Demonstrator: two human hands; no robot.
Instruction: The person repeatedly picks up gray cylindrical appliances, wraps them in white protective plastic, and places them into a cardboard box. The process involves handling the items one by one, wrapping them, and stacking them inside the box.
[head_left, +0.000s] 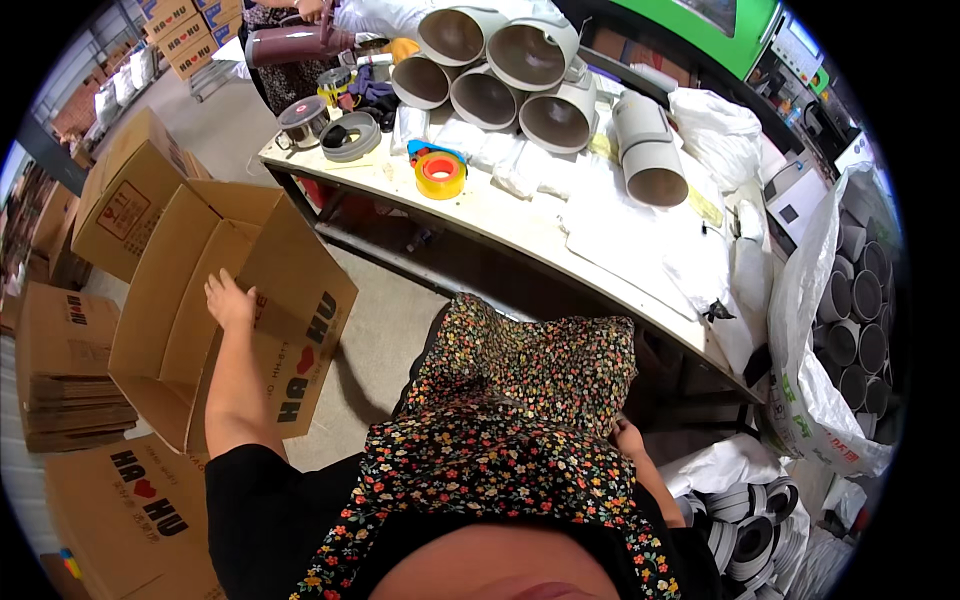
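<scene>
My left arm reaches out to a large open cardboard box (330, 300), its flaps up, on the floor at the left. My left hand (231, 299) is over the box's near wall with its fingers spread and nothing in them. Whether it touches the cardboard, I cannot tell. Down by the side of my flowered apron (500, 430) is my right hand (628, 438). The apron partly hides it, so its fingers do not show clearly.
A white worktable (540, 215) holds grey cylinders (650, 150), a tape dispenser (440, 173) and plastic bags. Closed cartons (125, 195) and flattened cardboard (75, 400) stand at the left. Sacks of grey cups (855, 310) and grey rings (750, 540) are at the right.
</scene>
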